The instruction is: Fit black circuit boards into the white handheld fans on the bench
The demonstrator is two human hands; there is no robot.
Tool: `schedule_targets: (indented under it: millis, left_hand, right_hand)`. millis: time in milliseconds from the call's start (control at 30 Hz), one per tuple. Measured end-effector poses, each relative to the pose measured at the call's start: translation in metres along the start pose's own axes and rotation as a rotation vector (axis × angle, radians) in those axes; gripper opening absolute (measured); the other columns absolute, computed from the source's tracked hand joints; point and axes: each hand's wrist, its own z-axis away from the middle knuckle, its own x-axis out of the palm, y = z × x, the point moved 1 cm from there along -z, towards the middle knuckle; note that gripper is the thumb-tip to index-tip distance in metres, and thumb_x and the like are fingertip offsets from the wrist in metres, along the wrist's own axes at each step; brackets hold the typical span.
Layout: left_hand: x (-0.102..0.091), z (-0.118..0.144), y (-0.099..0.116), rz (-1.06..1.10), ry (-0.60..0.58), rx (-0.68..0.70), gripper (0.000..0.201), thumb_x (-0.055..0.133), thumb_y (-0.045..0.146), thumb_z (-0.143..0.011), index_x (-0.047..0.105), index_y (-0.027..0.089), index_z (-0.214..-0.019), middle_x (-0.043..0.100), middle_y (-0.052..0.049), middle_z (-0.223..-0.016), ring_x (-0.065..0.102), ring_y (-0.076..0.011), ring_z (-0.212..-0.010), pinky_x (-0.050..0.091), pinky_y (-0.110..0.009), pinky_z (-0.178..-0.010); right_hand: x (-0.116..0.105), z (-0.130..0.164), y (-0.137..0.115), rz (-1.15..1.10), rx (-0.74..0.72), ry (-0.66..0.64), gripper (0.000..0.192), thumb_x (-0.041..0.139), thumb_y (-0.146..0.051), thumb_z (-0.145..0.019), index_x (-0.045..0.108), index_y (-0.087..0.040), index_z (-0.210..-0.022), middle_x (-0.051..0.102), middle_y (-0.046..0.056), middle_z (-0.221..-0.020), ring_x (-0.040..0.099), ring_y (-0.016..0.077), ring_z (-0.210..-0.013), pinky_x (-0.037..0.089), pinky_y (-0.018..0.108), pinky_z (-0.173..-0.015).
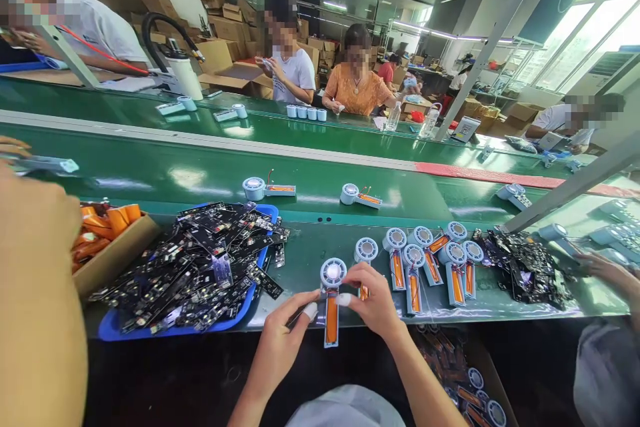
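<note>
My left hand [281, 341] and my right hand [374, 301] both pinch one small hand-fan half [331, 303] at the near edge of the green bench. It has a round white-blue head and an orange battery in its handle. The handle's end hangs over the bench edge. White finger cots cover my thumb tips. A thin dark piece shows under my left fingers; I cannot tell what it is. A second fan half [366, 250] lies just behind my right hand.
A blue tray [113, 330] heaped with black circuit boards sits to the left, beside a cardboard box [117, 253] of orange batteries. Several fan halves [433, 257] lie right of my hands, then another board pile [525, 267]. Two units [265, 189] ride the green belt. Co-workers' arms flank me.
</note>
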Motion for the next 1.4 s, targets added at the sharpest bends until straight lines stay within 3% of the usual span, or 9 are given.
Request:
schedule_targets:
  millis: [267, 467, 667, 767, 867, 1000, 1167, 1300, 1400]
  left_hand:
    - [0.0, 0.009, -0.001, 0.127, 0.019, -0.184, 0.036, 0.068, 0.043, -0.074, 0.078, 0.021, -0.101, 0.08, -0.009, -0.105, 0.076, -0.0237, -0.08, 0.064, -0.031, -0.064]
    - [0.001, 0.011, 0.004, 0.14, 0.006, -0.202, 0.035, 0.068, 0.041, -0.073, 0.078, 0.022, -0.101, 0.08, -0.008, -0.105, 0.076, -0.0228, -0.079, 0.064, -0.031, -0.065]
    - [0.001, 0.011, 0.005, 0.13, -0.001, -0.202, 0.034, 0.067, 0.041, -0.073, 0.077, 0.022, -0.1, 0.08, -0.008, -0.104, 0.076, -0.0235, -0.079, 0.064, -0.032, -0.066]
    - [0.002, 0.01, 0.004, 0.132, -0.002, -0.202, 0.035, 0.067, 0.041, -0.073, 0.077, 0.022, -0.1, 0.08, -0.008, -0.103, 0.077, -0.0244, -0.082, 0.065, -0.033, -0.068]
    - [0.005, 0.013, 0.003, 0.121, 0.03, -0.202, 0.035, 0.065, 0.042, -0.076, 0.075, 0.021, -0.102, 0.079, -0.008, -0.104, 0.077, -0.0258, -0.088, 0.065, -0.034, -0.072]
    - [0.012, 0.025, 0.007, 0.083, 0.106, -0.158, 0.04, 0.057, 0.049, -0.086, 0.071, 0.019, -0.109, 0.077, -0.011, -0.112, 0.074, -0.0274, -0.1, 0.063, -0.036, -0.082]
    - [0.017, 0.035, 0.013, 0.121, -0.061, -0.042, 0.054, 0.033, 0.053, -0.098, 0.071, 0.018, -0.116, 0.073, -0.013, -0.121, 0.067, -0.0279, -0.115, 0.054, -0.041, -0.101]
    - [0.016, 0.016, 0.008, -0.01, 0.009, -0.161, 0.052, 0.039, 0.059, -0.092, 0.072, 0.018, -0.085, 0.076, -0.009, -0.084, 0.07, -0.0242, -0.075, 0.058, -0.034, -0.069]
    - [0.022, -0.001, 0.005, -0.088, -0.1, -0.241, 0.054, 0.044, 0.066, -0.085, 0.06, 0.022, -0.059, 0.064, -0.004, -0.056, 0.058, -0.021, -0.056, 0.049, -0.031, -0.056]
  right_hand:
    - [-0.002, 0.019, -0.01, 0.1, -0.183, 0.233, 0.046, 0.056, -0.063, -0.093, 0.071, -0.019, -0.092, 0.066, 0.007, -0.077, 0.061, 0.0189, -0.069, 0.051, 0.032, -0.063]
    - [-0.008, 0.022, -0.026, 0.115, -0.281, 0.284, 0.018, 0.056, -0.03, -0.1, 0.07, -0.023, -0.108, 0.069, 0.007, -0.08, 0.063, 0.0182, -0.069, 0.051, 0.032, -0.061]
    - [-0.006, 0.023, -0.042, 0.146, -0.251, 0.332, 0.023, 0.057, -0.009, -0.092, 0.068, -0.023, -0.106, 0.07, 0.005, -0.08, 0.062, 0.0172, -0.07, 0.051, 0.03, -0.062]
    - [0.001, 0.023, -0.04, 0.122, -0.114, 0.339, 0.014, 0.057, -0.011, -0.089, 0.067, -0.021, -0.089, 0.067, 0.004, -0.074, 0.06, 0.0159, -0.067, 0.05, 0.028, -0.061]
    - [0.01, 0.025, -0.03, -0.045, 0.243, 0.172, 0.015, 0.057, -0.021, -0.09, 0.067, -0.019, -0.079, 0.065, 0.002, -0.069, 0.058, 0.0139, -0.062, 0.048, 0.025, -0.056]
    - [0.018, 0.032, -0.02, -0.437, 0.678, -0.037, 0.03, 0.058, -0.042, -0.092, 0.066, -0.019, -0.11, 0.064, -0.002, -0.066, 0.054, 0.0106, -0.049, 0.043, 0.02, -0.045]
    - [0.016, 0.027, -0.017, -0.677, 0.703, -0.086, 0.036, 0.072, -0.044, -0.081, 0.065, -0.02, -0.107, 0.066, -0.001, -0.076, 0.063, 0.0137, -0.067, 0.051, 0.024, -0.06]
    - [0.019, 0.022, -0.012, -0.875, 0.779, -0.059, 0.021, 0.072, -0.034, -0.076, 0.062, -0.02, -0.087, 0.064, -0.003, -0.067, 0.057, 0.0115, -0.059, 0.046, 0.023, -0.06]
    - [0.027, 0.021, -0.011, -0.986, 0.746, -0.1, 0.018, 0.069, -0.033, -0.076, 0.059, -0.019, -0.08, 0.057, -0.006, -0.058, 0.047, 0.008, -0.048, 0.041, 0.02, -0.051]
